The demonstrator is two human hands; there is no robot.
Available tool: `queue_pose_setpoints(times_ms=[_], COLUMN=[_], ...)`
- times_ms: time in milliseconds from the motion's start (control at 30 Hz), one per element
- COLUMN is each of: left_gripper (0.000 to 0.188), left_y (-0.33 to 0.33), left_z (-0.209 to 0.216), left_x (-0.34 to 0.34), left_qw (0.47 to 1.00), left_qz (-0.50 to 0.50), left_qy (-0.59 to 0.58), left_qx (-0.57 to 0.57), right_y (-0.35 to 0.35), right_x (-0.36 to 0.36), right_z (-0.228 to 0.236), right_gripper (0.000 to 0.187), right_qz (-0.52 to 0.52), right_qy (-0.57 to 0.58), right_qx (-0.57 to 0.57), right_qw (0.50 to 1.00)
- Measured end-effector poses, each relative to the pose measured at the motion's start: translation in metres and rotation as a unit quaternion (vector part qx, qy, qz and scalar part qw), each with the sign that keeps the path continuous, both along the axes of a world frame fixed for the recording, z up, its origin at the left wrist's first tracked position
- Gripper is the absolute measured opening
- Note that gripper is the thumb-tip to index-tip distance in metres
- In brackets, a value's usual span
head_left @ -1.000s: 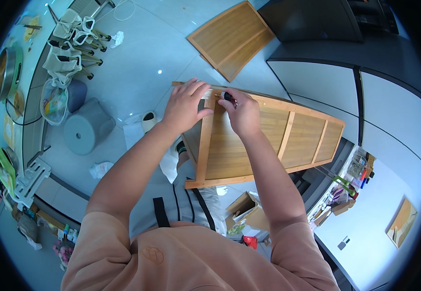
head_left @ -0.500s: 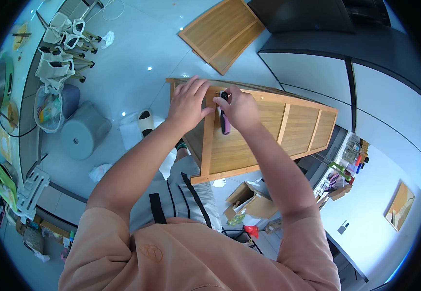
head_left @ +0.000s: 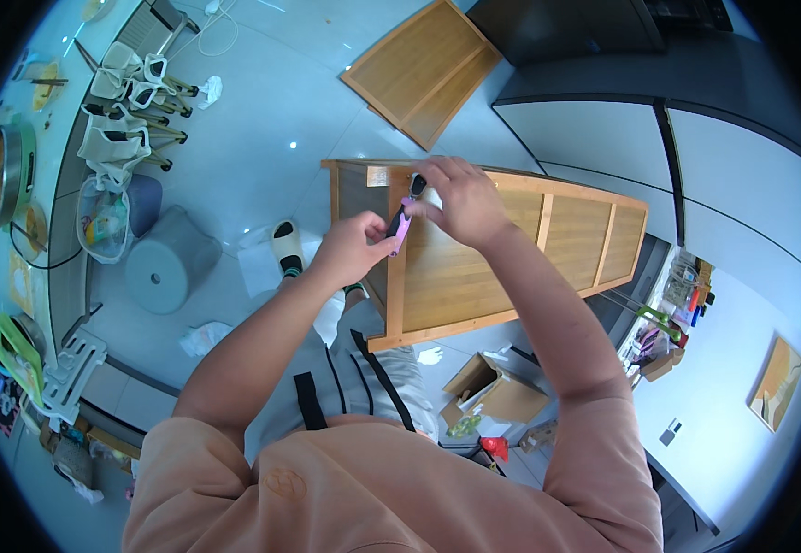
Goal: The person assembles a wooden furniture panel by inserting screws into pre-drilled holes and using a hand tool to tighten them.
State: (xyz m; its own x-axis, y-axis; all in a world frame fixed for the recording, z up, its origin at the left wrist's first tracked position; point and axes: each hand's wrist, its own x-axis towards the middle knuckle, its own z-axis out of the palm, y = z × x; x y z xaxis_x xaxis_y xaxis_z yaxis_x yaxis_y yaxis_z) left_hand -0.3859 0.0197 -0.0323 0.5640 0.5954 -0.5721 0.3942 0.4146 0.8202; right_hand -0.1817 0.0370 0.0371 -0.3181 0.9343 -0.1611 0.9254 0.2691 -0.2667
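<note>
A wooden cabinet frame with panels lies in front of me, its near-left corner under my hands. Both hands are on a small tool with a pink-and-black handle, whose exact kind I cannot make out. My left hand pinches the lower end of the handle between thumb and fingers. At the tool's dark upper end, my right hand curls its fingers round it, close to the frame's top rail. The tool's tip is hidden by the right fingers. A small pale patch shows on the frame's corner.
Another wooden panel lies on the floor beyond. Left are a grey stool, a lined bin and folded white chairs beside a counter. White cabinets stand right. An open cardboard box sits near my legs.
My left hand has come off the frame's corner, down onto the pink handle. The handle has swung toward the left, while my right hand stays at the tool's upper end.
</note>
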Motion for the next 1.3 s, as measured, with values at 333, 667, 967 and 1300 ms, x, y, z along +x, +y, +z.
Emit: queue_pose_setpoints(times_ms=[333,667,967,1300], left_gripper=[0.033,0.021,0.016,0.027], left_y=[0.003,0.031,0.030,0.022], left_z=[-0.019,-0.004,-0.004,-0.020], left_x=[-0.032,0.001,0.012,-0.002], left_qw=[0.966,0.934,0.940,0.935], left_qz=[0.212,0.341,0.242,0.203], left_qy=[-0.010,-0.032,0.090,0.072], left_qx=[-0.148,0.100,0.221,0.281], right_y=[0.035,0.082,0.031,-0.082], right_x=[-0.024,-0.009,0.077,-0.002], right_z=[-0.024,-0.026,-0.017,-0.034], right_gripper=[0.022,0.034,0.029,0.052], right_qz=[0.316,0.063,0.151,0.052], right_qy=[-0.011,-0.026,-0.074,0.171], right_qx=[0.031,0.128,0.056,0.047], right_qw=[0.948,0.989,0.984,0.983])
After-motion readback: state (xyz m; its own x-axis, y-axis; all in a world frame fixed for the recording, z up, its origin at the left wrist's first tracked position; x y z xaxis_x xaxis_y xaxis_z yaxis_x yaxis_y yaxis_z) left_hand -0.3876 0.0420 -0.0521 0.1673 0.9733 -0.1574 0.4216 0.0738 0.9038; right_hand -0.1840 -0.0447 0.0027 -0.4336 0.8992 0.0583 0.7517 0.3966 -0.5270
